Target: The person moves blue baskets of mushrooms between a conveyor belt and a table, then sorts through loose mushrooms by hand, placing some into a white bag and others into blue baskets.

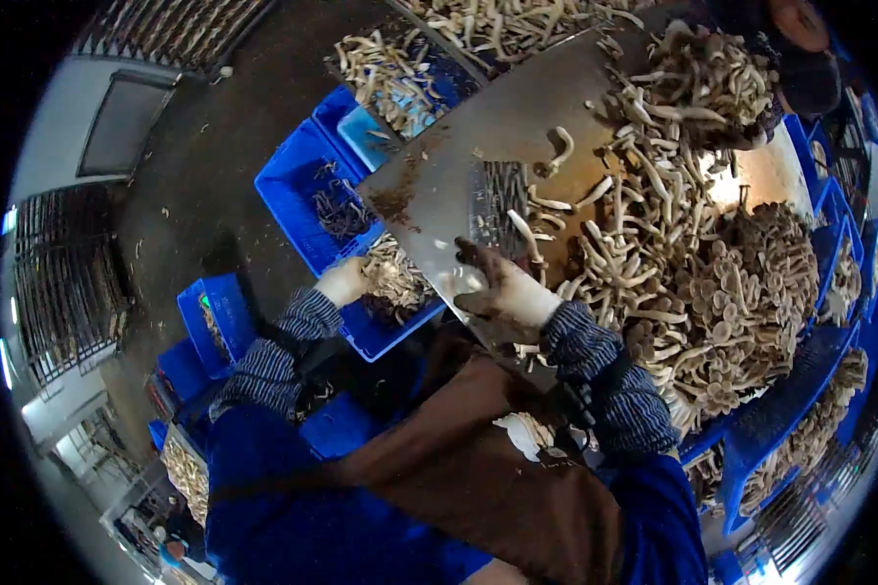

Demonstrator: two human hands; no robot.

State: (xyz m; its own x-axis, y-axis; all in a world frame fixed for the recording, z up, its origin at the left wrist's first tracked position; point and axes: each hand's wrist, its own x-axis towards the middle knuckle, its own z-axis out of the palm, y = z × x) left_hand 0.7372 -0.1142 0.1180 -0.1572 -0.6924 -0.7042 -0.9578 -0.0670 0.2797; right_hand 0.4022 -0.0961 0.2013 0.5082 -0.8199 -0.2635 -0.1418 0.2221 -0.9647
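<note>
My left hand [344,282], in a white glove, is at the near part of a blue crate [293,210], beside a heap of small mushrooms [397,280]; its fingertips are hard to make out. My right hand [510,291], in a white glove with dark, soiled fingers, is over the edge of a metal table [439,195]. Its fingers are apart, with small pale pieces near them. Just past it lies a dark ridged block [500,205]. A large pile of long-stemmed mushrooms [654,253] spreads to its right.
Brown-capped mushroom clusters [751,292] cover the table's right part. Blue crates [761,439] with mushrooms line the right side. Another person's hand [800,24] is at the top right. A smaller blue bin [215,322] stands on the floor [185,224] at left.
</note>
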